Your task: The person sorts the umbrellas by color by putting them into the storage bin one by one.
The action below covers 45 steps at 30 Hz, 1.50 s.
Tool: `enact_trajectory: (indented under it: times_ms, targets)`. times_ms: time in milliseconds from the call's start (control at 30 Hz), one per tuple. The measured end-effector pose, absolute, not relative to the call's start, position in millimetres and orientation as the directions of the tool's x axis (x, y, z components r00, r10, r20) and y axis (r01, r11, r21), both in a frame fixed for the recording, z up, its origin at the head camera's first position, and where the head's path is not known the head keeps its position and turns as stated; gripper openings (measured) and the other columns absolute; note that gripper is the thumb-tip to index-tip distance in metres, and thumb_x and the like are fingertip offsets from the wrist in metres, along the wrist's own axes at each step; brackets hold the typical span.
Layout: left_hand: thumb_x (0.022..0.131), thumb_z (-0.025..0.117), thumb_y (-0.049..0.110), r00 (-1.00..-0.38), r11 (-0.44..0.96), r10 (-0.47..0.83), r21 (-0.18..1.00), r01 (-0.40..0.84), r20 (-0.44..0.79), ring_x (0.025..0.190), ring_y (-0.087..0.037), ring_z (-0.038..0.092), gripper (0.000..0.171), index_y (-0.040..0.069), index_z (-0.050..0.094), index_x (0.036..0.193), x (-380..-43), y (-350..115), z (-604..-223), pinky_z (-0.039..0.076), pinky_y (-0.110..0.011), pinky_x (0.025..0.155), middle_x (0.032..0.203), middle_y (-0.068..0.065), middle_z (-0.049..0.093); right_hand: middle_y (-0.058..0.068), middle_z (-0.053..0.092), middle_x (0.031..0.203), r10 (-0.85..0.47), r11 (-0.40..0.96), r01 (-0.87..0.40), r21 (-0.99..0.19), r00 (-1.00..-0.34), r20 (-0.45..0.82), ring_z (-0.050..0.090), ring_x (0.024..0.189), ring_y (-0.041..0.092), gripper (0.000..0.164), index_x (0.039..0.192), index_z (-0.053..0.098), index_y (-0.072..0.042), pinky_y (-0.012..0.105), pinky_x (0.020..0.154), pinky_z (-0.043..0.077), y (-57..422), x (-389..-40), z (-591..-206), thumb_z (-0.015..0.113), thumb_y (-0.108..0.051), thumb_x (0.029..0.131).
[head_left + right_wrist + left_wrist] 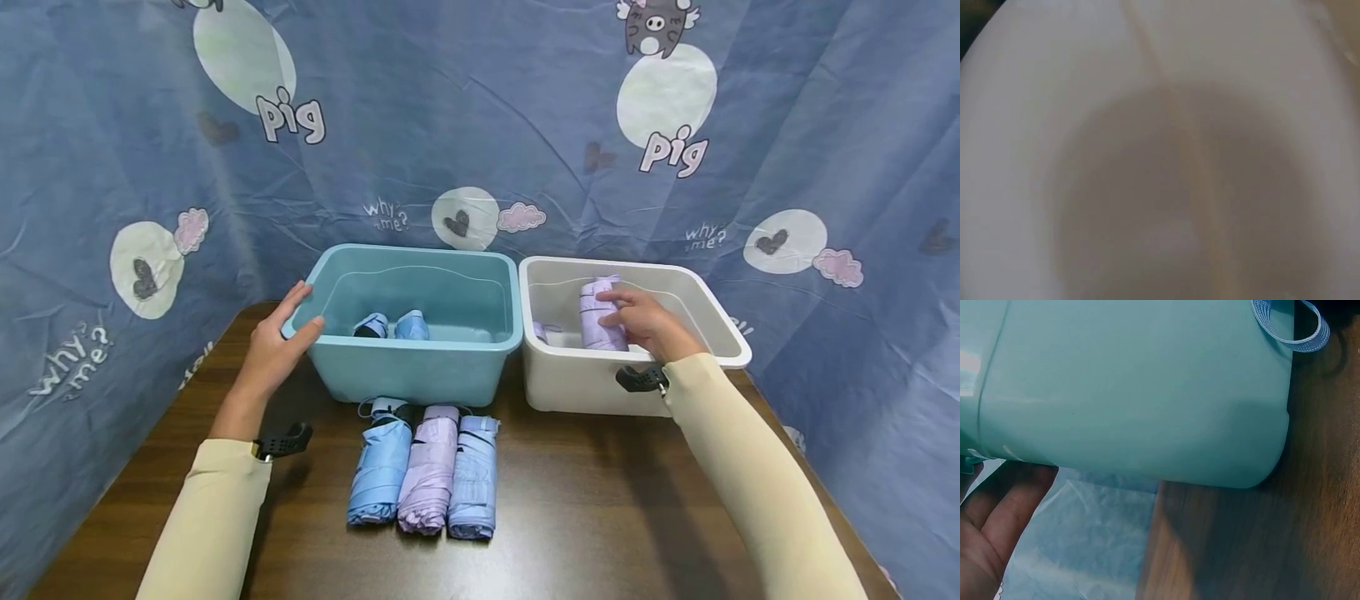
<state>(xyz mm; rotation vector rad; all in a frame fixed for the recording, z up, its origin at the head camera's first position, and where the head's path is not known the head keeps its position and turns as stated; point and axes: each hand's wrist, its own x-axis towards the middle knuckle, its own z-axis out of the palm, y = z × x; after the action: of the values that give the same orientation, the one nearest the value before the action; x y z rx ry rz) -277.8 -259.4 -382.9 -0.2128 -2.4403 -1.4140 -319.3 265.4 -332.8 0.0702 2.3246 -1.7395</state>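
My right hand (651, 323) reaches over the front rim of the white bin (600, 383) and grips a folded lilac umbrella (596, 312), which stands tilted inside. Part of a second lilac umbrella (540, 332) shows to its left, mostly hidden by the front wall. At the left front corner of the teal bin (405, 368), my left hand (272, 350) rests on the rim, thumb and fingers spread. The left wrist view has its fingers (1013, 506) against the bin's outer wall. Close white plastic (1022, 187) fills the blurred right wrist view.
Two folded blue umbrellas (412, 326) lie in the teal bin. In front of it, on the brown wooden table (585, 517), lie a blue umbrella (380, 467), a lilac umbrella (429, 471) and another blue umbrella (473, 475), side by side. A printed blue curtain (465, 125) hangs behind.
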Motion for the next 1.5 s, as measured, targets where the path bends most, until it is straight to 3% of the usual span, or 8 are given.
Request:
enact_trajectory:
  times_ms: [133, 300, 533, 767, 933, 1067, 1200, 1500]
  targets:
    - [0.094, 0.058, 0.034, -0.937, 0.510, -0.033, 0.813, 0.282, 0.346, 0.144, -0.028, 0.021, 0.062, 0.023, 0.036, 0.151, -277, -262, -383, 0.021, -0.058, 0.111, 0.158, 0.008, 0.023, 0.019, 0.047, 0.124, -0.087, 0.383, 0.213, -0.899, -0.961, -0.264, 0.054, 0.088, 0.018, 0.061, 0.143, 0.044, -0.005, 0.030, 0.073, 0.050, 262, -323, -335, 0.060, 0.007, 0.086]
    - [0.094, 0.057, 0.036, -0.938, 0.516, -0.033, 0.809, 0.280, 0.345, 0.144, -0.029, 0.022, 0.062, 0.024, 0.036, 0.151, -276, -264, -384, 0.022, -0.059, 0.110, 0.158, 0.008, 0.023, 0.019, 0.044, 0.121, -0.059, 0.473, 0.261, -0.842, -0.944, -0.326, 0.052, 0.083, 0.015, 0.061, 0.145, 0.040, -0.002, 0.025, 0.067, 0.048, 259, -331, -342, 0.054, 0.009, 0.087]
    - [0.094, 0.057, 0.036, -0.938, 0.515, -0.035, 0.811, 0.279, 0.344, 0.144, -0.028, 0.022, 0.062, 0.023, 0.036, 0.151, -276, -265, -383, 0.022, -0.058, 0.111, 0.158, 0.007, 0.023, 0.021, 0.045, 0.120, -0.051, 0.578, 0.228, -0.784, -0.948, -0.313, 0.052, 0.083, 0.016, 0.061, 0.140, 0.043, 0.004, 0.022, 0.066, 0.048, 256, -331, -344, 0.057, 0.011, 0.082]
    - [0.094, 0.057, 0.036, -0.939, 0.519, -0.022, 0.806, 0.284, 0.344, 0.143, -0.030, 0.022, 0.062, 0.022, 0.036, 0.151, -274, -262, -384, 0.022, -0.059, 0.110, 0.158, 0.006, 0.023, 0.021, 0.053, 0.116, -0.033, 0.724, 0.170, -0.669, -0.959, -0.280, 0.051, 0.086, 0.018, 0.057, 0.136, 0.050, 0.003, 0.021, 0.067, 0.043, 258, -328, -346, 0.061, 0.007, 0.081]
    - [0.094, 0.058, 0.035, -0.931, 0.510, -0.025, 0.806, 0.301, 0.364, 0.143, -0.030, 0.023, 0.062, 0.020, 0.036, 0.151, -276, -261, -383, 0.022, -0.058, 0.111, 0.158, 0.004, 0.024, 0.025, 0.053, 0.119, -0.010, 0.673, 0.236, -0.701, -0.945, -0.328, 0.056, 0.099, 0.029, 0.056, 0.141, 0.045, 0.000, 0.035, 0.084, 0.050, 257, -326, -342, 0.052, 0.006, 0.086]
    - [0.094, 0.058, 0.034, -0.931, 0.502, -0.028, 0.811, 0.301, 0.363, 0.144, -0.029, 0.022, 0.062, 0.021, 0.036, 0.151, -277, -261, -382, 0.021, -0.058, 0.111, 0.159, 0.003, 0.024, 0.029, 0.051, 0.131, 0.007, 0.589, 0.298, -0.751, -0.931, -0.364, 0.050, 0.123, 0.039, 0.057, 0.146, 0.038, -0.001, 0.049, 0.101, 0.042, 256, -325, -337, 0.048, 0.004, 0.090]
    - [0.094, 0.057, 0.036, -0.935, 0.505, -0.030, 0.813, 0.291, 0.353, 0.144, -0.029, 0.022, 0.062, 0.022, 0.035, 0.151, -276, -261, -383, 0.021, -0.058, 0.111, 0.159, 0.004, 0.023, 0.028, 0.047, 0.138, 0.004, 0.579, 0.320, -0.750, -0.921, -0.389, 0.044, 0.130, 0.041, 0.057, 0.147, 0.036, -0.001, 0.051, 0.104, 0.038, 256, -325, -334, 0.049, 0.001, 0.092]
    - [0.094, 0.058, 0.034, -0.934, 0.492, -0.027, 0.818, 0.298, 0.357, 0.144, -0.029, 0.022, 0.062, 0.022, 0.036, 0.151, -277, -259, -384, 0.022, -0.058, 0.111, 0.159, 0.004, 0.023, 0.027, 0.045, 0.139, -0.003, 0.563, 0.317, -0.763, -0.923, -0.385, 0.044, 0.130, 0.040, 0.055, 0.147, 0.037, -0.002, 0.052, 0.104, 0.038, 258, -324, -332, 0.048, 0.000, 0.093]
